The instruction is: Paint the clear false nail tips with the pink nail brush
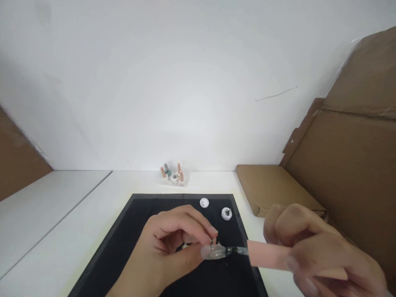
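Note:
My left hand pinches a clear, oval piece like a false nail between thumb and forefinger, over a black mat. Held in my right hand is a nail polish brush by its pink cap. Its dark bristle end points left and meets the clear piece, or overlaps it; I cannot tell which. Something small and gold-coloured shows under my left fingers, mostly hidden. Beyond the hands, a white round lid and a white round jar with dark bits in it lie on the mat.
A clear holder with several nail polish bottles stands by the white wall; one bottle has no cap. To the right lies a flat cardboard box beside a tall cardboard panel. Another brown panel borders the left.

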A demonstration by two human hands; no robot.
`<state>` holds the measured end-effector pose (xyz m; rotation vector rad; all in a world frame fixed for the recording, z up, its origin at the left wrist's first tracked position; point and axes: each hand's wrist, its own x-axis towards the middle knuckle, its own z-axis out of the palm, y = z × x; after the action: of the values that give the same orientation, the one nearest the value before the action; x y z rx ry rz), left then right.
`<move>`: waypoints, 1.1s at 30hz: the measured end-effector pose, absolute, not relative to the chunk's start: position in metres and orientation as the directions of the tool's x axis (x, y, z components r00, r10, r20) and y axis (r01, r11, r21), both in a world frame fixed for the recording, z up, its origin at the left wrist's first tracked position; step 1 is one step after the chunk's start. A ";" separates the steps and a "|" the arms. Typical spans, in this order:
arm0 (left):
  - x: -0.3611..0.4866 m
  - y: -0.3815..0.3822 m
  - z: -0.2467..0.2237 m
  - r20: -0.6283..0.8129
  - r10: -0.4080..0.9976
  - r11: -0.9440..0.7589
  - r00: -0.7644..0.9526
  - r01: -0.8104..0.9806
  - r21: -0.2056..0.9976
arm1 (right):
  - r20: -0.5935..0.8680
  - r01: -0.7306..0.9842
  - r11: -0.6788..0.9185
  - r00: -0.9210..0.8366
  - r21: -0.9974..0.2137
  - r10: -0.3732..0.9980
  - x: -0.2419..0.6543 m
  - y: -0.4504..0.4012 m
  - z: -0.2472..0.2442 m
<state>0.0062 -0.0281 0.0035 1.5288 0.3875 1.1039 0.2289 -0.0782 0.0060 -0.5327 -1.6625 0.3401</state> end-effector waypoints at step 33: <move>0.013 -0.041 0.015 0.646 0.696 -0.644 0.312 -0.125 0.754 | 0.819 0.089 0.819 -0.050 -0.566 0.572 0.228 -0.081 0.004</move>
<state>0.0135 -0.0408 0.0154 1.8443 0.5088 1.4142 0.2279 -0.0807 0.0044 -0.5362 -1.5922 0.4238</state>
